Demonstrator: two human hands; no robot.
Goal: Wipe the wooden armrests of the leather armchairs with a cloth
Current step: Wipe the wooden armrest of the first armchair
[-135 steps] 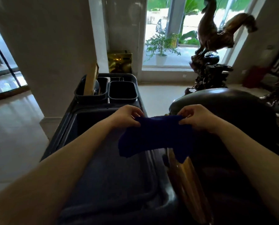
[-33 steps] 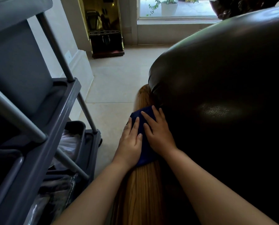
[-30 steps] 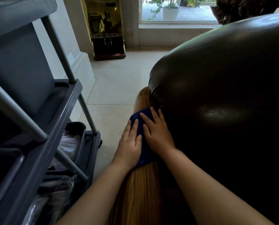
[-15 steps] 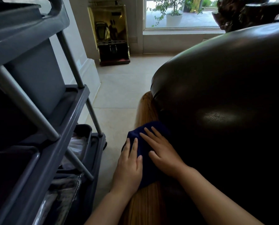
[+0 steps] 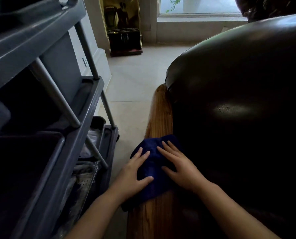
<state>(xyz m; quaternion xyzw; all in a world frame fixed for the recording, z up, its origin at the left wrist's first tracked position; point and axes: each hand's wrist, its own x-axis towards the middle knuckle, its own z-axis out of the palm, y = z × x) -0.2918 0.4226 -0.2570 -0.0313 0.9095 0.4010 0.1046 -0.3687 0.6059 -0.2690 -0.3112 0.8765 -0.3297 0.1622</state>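
Cloth (image 5: 152, 168) has slid back along the wooden armrest (image 5: 161, 114) toward the person, exposing wiped far end. Left hand (image 5: 132, 175) and right hand (image 5: 180, 171) flat on it, fingers spread, pressing. Near end remains.

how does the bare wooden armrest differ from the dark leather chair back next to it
The wooden armrest is light brown with visible grain, long and narrow; the dark leather chair back is near black, broad and bulging. The armrest carries the blue cloth and both hands; the leather carries nothing. Both look glossy.
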